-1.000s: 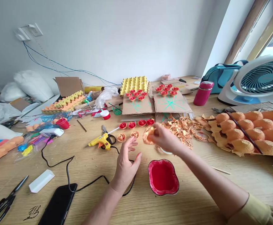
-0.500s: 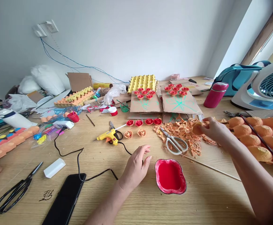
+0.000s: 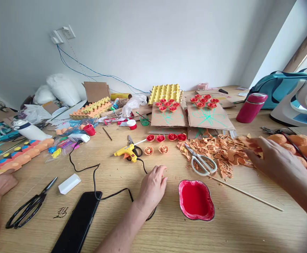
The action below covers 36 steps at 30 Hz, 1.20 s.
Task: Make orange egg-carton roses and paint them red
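My left hand (image 3: pixel 153 184) rests on the table between the yellow glue gun (image 3: pixel 127 151) and a wavy-edged bowl of red paint (image 3: pixel 197 200). Its fingers bend loosely and nothing shows in them. Out to the right, my right hand (image 3: pixel 268 158) reaches over the end of a heap of orange egg-carton scraps (image 3: pixel 213 149), thumb and fingers apart. I see no piece held in it. White-handled scissors (image 3: pixel 202 164) lie against the heap. Beyond the glue gun sit two unpainted paper roses (image 3: pixel 163 149) and a row of several red roses (image 3: pixel 172 137).
At right are an orange egg tray (image 3: pixel 299 140), a pink bottle (image 3: pixel 251 108) and a fan (image 3: pixel 298 105). Cardboard sheets (image 3: pixel 208 117) with red roses stand behind. A phone (image 3: pixel 76 225), black scissors (image 3: pixel 29 207) and another person's hand (image 3: pixel 0 184) are at left.
My right hand has moved right and no longer shows the orange egg-carton cup it held. My left hand stays on the table, fingers slightly more curled. The view has turned left.
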Each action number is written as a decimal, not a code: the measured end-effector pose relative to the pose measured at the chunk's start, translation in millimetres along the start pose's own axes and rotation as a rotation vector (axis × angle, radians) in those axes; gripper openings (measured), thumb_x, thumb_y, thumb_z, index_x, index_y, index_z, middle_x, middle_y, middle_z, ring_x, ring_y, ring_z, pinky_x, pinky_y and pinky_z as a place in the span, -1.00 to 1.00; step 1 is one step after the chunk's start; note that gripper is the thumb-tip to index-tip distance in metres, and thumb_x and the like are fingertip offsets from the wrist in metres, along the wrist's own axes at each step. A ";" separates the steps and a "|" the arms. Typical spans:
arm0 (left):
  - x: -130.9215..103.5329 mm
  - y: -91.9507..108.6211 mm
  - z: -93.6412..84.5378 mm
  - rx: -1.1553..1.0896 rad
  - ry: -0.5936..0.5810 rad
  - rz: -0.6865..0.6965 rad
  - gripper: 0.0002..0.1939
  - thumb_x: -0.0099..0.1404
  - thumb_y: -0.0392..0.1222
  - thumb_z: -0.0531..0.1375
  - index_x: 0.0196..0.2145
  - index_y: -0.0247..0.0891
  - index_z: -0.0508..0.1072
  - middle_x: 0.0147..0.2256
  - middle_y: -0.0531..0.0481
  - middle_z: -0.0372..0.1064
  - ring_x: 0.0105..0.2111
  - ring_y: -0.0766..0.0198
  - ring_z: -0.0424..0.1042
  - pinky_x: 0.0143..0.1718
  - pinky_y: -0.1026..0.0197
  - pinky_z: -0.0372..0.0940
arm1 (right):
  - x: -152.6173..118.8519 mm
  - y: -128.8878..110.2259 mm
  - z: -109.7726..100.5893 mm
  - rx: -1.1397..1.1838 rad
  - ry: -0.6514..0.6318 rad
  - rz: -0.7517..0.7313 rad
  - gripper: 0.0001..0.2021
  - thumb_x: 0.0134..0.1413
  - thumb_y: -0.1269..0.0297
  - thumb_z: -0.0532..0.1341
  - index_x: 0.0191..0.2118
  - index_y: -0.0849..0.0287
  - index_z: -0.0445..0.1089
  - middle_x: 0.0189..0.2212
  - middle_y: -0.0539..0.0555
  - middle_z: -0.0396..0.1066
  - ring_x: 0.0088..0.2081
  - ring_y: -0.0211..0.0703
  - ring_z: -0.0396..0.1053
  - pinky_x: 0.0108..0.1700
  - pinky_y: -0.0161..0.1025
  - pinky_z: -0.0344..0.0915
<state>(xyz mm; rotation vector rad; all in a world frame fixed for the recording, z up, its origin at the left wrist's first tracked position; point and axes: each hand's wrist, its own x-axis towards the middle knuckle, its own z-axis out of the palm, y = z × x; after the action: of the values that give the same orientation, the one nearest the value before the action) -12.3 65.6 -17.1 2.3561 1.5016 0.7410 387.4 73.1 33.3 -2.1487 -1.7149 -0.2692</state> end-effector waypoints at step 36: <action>8.0 -19.2 1.9 -0.123 0.028 -0.024 -0.71 0.39 -0.23 0.11 0.05 -0.20 0.42 -0.30 0.02 0.51 -0.47 0.17 0.51 -0.27 0.07 0.47 | -92.6 60.5 -50.9 -0.133 0.114 0.481 -0.70 0.29 -0.03 0.09 -0.29 0.01 0.45 -0.30 0.27 0.58 -0.36 0.17 0.45 -0.40 -0.07 0.14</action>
<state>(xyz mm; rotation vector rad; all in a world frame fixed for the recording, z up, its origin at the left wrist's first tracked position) -23.3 81.2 -25.4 2.2427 1.4490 0.8392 428.2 -41.7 34.5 -2.5059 -1.0995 -0.3676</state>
